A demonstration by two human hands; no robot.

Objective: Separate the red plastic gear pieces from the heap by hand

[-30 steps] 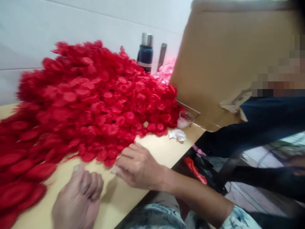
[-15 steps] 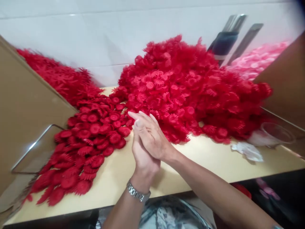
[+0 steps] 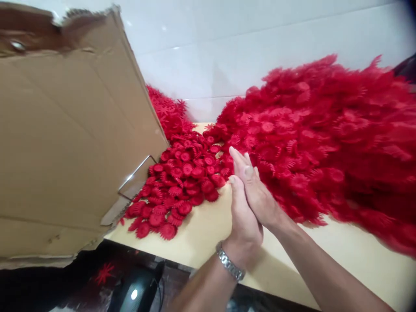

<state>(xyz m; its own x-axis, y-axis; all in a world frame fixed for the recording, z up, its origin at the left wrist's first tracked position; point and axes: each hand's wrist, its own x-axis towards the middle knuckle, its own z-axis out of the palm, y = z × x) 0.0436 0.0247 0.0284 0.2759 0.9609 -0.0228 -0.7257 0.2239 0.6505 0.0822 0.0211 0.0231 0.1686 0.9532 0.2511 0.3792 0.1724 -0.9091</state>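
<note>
Left hand (image 3: 244, 219) and right hand (image 3: 260, 197) press together, maybe rubbing; fingers straight, unclenched; grabbing red flowers (image 3: 305, 134), two o'clock, needs parting.

Left wrist (image 3: 238, 248): silver-toned metal band (image 3: 230, 263), jointed links, snug fit, polished enough to catch light; dial cannot be made out. Left forearm (image 3: 208, 281) and right forearm (image 3: 308, 253) bare as far as visible. Fingers (image 3: 238, 161) slender, thumbnails (image 3: 248, 170) short, rounded. Lower edge: sliver of clothing (image 3: 238, 306), dark with paler bluish patches, pattern blurred.
</note>
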